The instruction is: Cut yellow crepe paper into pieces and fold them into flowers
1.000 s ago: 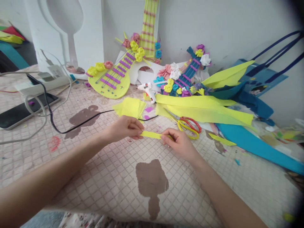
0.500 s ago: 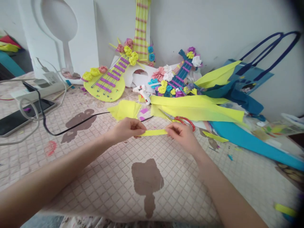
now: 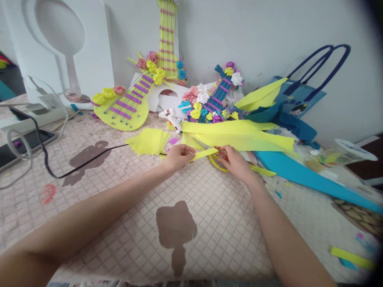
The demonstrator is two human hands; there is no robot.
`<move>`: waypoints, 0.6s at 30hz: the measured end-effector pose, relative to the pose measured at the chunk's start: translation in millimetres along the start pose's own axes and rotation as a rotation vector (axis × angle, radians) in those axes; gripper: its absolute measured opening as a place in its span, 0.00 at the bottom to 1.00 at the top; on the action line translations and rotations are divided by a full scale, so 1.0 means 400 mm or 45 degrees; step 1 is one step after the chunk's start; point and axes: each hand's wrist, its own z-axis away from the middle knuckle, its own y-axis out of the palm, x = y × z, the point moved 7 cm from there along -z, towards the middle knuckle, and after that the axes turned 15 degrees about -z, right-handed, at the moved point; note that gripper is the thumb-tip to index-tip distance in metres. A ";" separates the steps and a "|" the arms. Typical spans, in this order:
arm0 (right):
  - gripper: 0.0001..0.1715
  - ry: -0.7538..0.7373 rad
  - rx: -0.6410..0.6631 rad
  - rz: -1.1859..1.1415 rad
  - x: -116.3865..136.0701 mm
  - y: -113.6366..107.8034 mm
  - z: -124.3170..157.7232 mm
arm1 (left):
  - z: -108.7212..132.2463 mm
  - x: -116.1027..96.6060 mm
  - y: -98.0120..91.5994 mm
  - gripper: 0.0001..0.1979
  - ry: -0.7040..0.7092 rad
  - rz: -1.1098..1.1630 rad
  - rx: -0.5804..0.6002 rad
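My left hand (image 3: 178, 158) pinches one end of a narrow yellow paper strip (image 3: 206, 153). The strip's other end reaches the fingertips of my right hand (image 3: 236, 162). Those fingers are closed at the red handles of a pair of scissors (image 3: 220, 153), which the hand partly covers. The scissors' blades lie against wide yellow crepe-like sheets (image 3: 257, 137). A curved yellow band (image 3: 216, 164) shows below the right fingers; I cannot tell what it belongs to. Left of the hands lies a folded yellow piece (image 3: 149, 141).
A white glue gun (image 3: 171, 118) stands behind the hands. Decorated paper guitars (image 3: 125, 107) lean at the back. Blue sheeting (image 3: 299, 171) and a blue bag (image 3: 299, 97) are to the right. A black cable (image 3: 89, 160) and a phone (image 3: 30, 145) lie left.
Both hands have shifted right relative to the table. The right hand has come from the strip's end to the red scissors handles. The view has turned slightly.
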 end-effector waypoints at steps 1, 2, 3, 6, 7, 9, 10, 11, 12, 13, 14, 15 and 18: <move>0.15 0.025 -0.020 0.003 -0.003 -0.007 0.001 | -0.001 0.003 0.000 0.04 0.014 -0.006 -0.020; 0.14 0.061 -0.056 0.014 -0.009 -0.017 0.002 | 0.000 0.006 -0.001 0.04 0.023 -0.005 -0.036; 0.15 0.106 -0.108 0.036 -0.015 -0.031 0.004 | 0.000 0.009 0.000 0.04 0.028 -0.002 -0.049; 0.18 0.223 -0.306 0.096 -0.020 -0.083 0.014 | 0.000 0.013 0.007 0.05 0.052 -0.055 -0.076; 0.20 0.242 -0.362 0.090 -0.014 -0.097 0.018 | -0.001 0.013 0.012 0.06 0.074 -0.115 -0.082; 0.21 0.255 -0.427 0.037 0.012 -0.111 0.024 | -0.001 0.009 0.021 0.06 0.149 -0.290 -0.110; 0.21 0.252 -0.434 0.004 0.030 -0.111 0.027 | 0.000 0.005 0.024 0.07 0.194 -0.391 -0.135; 0.20 0.247 -0.426 -0.026 0.051 -0.108 0.030 | 0.001 0.002 0.027 0.08 0.238 -0.485 -0.159; 0.20 0.233 -0.409 -0.058 0.072 -0.102 0.032 | 0.002 0.000 0.029 0.09 0.273 -0.564 -0.178; 0.19 0.212 -0.391 -0.083 0.094 -0.096 0.034 | 0.003 -0.001 0.029 0.09 0.290 -0.621 -0.190; 0.19 0.191 -0.381 -0.099 0.113 -0.093 0.037 | 0.003 0.000 0.029 0.10 0.292 -0.657 -0.192; 0.19 0.174 -0.381 -0.113 0.127 -0.093 0.040 | 0.003 0.001 0.028 0.10 0.282 -0.675 -0.186; 0.19 0.153 -0.460 -0.135 0.145 -0.116 0.050 | -0.004 0.003 0.022 0.10 0.233 -0.670 -0.159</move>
